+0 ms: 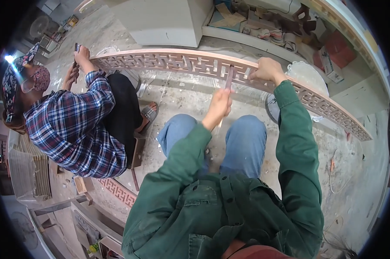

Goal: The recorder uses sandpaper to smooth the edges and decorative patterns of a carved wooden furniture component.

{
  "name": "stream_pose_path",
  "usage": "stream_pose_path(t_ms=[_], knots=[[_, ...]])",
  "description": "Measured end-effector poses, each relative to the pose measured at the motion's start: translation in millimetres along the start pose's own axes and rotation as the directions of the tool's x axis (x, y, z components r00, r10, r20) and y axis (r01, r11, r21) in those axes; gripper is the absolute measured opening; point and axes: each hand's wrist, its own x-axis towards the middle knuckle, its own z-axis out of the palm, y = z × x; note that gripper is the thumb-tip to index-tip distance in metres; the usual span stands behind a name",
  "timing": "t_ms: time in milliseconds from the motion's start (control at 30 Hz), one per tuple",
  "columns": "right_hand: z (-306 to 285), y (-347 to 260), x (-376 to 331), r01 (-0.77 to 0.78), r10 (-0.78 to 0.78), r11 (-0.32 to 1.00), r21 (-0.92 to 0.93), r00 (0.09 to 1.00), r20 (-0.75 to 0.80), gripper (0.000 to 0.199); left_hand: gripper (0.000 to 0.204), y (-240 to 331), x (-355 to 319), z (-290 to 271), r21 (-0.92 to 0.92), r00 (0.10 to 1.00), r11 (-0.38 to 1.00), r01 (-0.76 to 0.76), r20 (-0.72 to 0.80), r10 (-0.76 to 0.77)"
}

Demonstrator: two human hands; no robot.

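Observation:
A long, pale reddish wooden fretwork panel [190,61] stretches across in front of my knees, cut through with an angular lattice pattern. My left hand [220,105] is closed round the lower end of a thin, flat brown stick [230,77], which looks like a file or sanding stick. The stick's far end meets the panel's openings; whether it passes through one I cannot tell. On the panel's top edge, to the right of the stick, my right hand [267,71] is closed, its thumb and fingers gripping the wood.
At left, a person in a plaid shirt [69,125] sits by the panel's end, holding a dark narrow object [77,64]. A white round-topped stool [305,73] stands beyond the panel at right. Behind are a pale cabinet [160,26] and a cluttered shelf [264,34]. Another fretwork piece [117,192] lies lower left.

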Motion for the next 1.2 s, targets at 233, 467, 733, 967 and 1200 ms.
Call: stream_pose_path(t_ms=[233,467,733,967,1200], knots=[[-8,-31,-7,0.021,-0.021,1.0,-0.002,0.999,0.028,0.041,0.029,42,46,-11,0.058,1.0,0.998,0.001,-0.007,0.0],[-10,-12,-8,-0.031,0.031,0.999,-0.013,0.999,0.044,0.04,0.027,5,-7,1,0.038,1.0,0.999,0.016,-0.022,-0.016],[-8,-30,-11,0.006,-0.005,1.0,-0.018,1.0,0.009,0.04,0.027,47,38,-9,-0.026,0.996,0.996,0.09,0.024,-0.089],[-10,-8,-1,-0.011,0.011,1.0,-0.021,1.0,0.003,0.04,0.029,5,-11,-3,0.023,0.999,1.0,0.021,-0.025,-0.021],[2,-11,-1,0.047,-0.052,0.998,-0.042,0.991,-0.12,0.047,0.022,14,43,-12,0.115,0.992,0.985,-0.126,-0.009,0.128]])
